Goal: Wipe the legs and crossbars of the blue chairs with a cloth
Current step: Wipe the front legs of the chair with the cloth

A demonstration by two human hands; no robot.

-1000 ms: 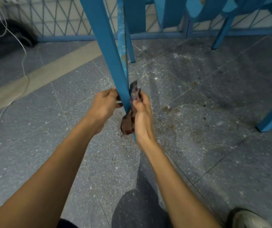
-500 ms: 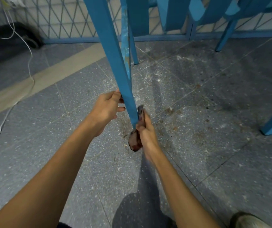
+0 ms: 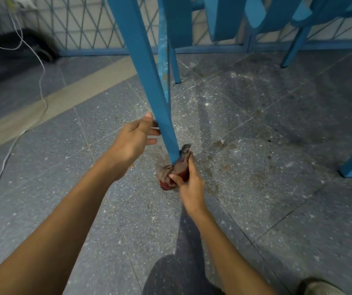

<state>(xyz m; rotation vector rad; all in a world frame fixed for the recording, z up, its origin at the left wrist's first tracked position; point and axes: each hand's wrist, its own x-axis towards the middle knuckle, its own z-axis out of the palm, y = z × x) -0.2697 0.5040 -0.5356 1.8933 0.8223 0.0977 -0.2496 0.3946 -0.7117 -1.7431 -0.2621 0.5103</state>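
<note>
Cloth (image 3: 176, 169) in right hand (image 3: 188, 188) — at chair leg (image 3: 147, 67) foot

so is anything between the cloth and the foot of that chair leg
Nothing visible. The right hand pinches the cloth right against the foot of the chair leg, at the floor. The left hand sits higher, on the leg's other side, clear of the cloth.

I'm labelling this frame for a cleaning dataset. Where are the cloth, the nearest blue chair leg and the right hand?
cloth (image 3: 181, 163): head view, bunched fabric at the leg's foot.
blue chair leg (image 3: 147, 71): head view, its front face, partway up.
right hand (image 3: 192, 188): head view, back of the hand.
</note>
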